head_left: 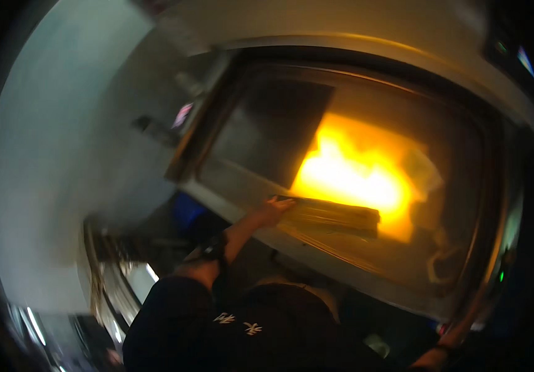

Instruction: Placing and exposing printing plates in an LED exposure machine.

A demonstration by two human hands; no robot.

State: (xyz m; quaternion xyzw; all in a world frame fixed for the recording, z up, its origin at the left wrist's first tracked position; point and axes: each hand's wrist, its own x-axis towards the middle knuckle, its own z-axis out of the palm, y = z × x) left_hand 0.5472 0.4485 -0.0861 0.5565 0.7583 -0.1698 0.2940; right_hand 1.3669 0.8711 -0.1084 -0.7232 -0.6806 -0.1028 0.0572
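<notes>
My left hand (276,209) reaches into the oven (354,186) and grips the near left end of a flat dark tray (335,216) lying on the oven floor just before the bright orange fire (354,173). My right hand (431,359) is at the lower edge, blurred; I cannot tell its state.

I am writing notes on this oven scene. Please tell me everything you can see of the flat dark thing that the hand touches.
The flat dark tray looks like a long, shallow slab, maybe metal; motion blur hides detail. It lies almost level, tilted slightly, inside the oven opening, just before the bright orange glow. The left hand touches its left end. Its right end shows a blunt, dark edge.
</notes>
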